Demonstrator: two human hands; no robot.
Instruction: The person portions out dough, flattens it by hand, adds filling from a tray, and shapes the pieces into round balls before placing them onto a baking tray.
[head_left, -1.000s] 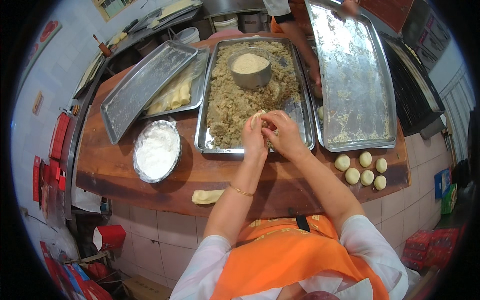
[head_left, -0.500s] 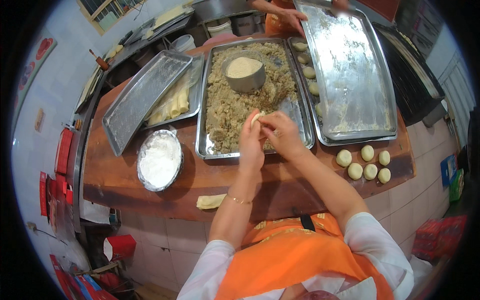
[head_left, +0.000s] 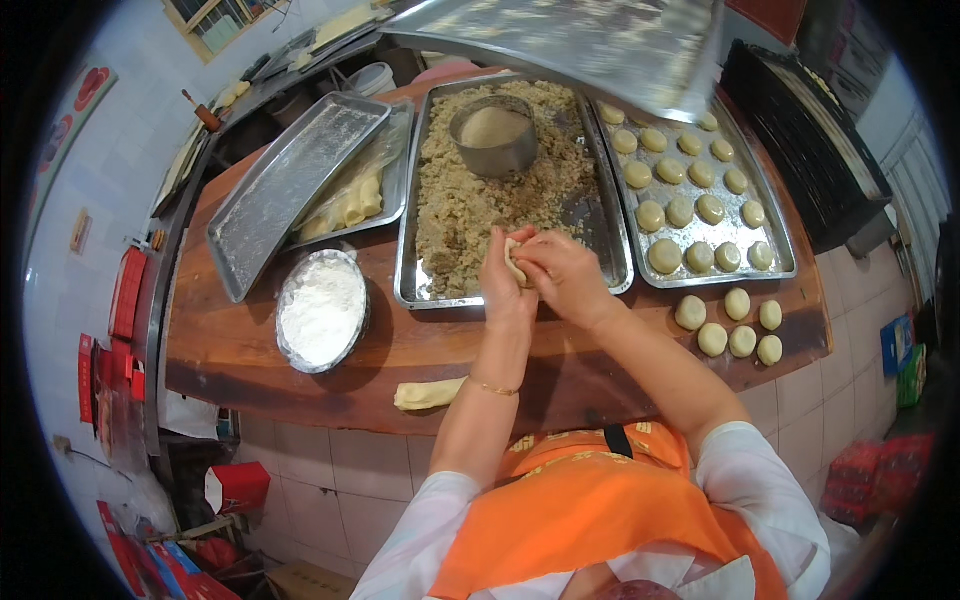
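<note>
My left hand (head_left: pixel 508 278) cups a piece of dough (head_left: pixel 515 262), its fingers curled round it. From the right, my right hand (head_left: pixel 568 277) pinches the edge of the same piece, so much of the dough is hidden. Both hands are over the near edge of a metal tray (head_left: pixel 405 285) spread with crumbly brown filling (head_left: pixel 450 215). A round metal bowl (head_left: pixel 495 158) of pale crumbs or powder sits in that filling. Beside my left forearm, a short dough roll (head_left: pixel 428 394) lies on the wooden table (head_left: pixel 240 345).
A bowl of white flour (head_left: pixel 322 312) stands at the left. Behind it, an empty tray (head_left: pixel 285 185) leans across another tray holding dough rolls (head_left: pixel 358 203). At right are a tray of round buns (head_left: pixel 702 208) and several loose dough balls (head_left: pixel 712 339). A blurred tray (head_left: pixel 590 45) hangs above the far side.
The large tray at right has been lifted off and swung up and left, uncovering rows of buns below. My hands keep hold of the dough, with a pale edge of it showing more.
</note>
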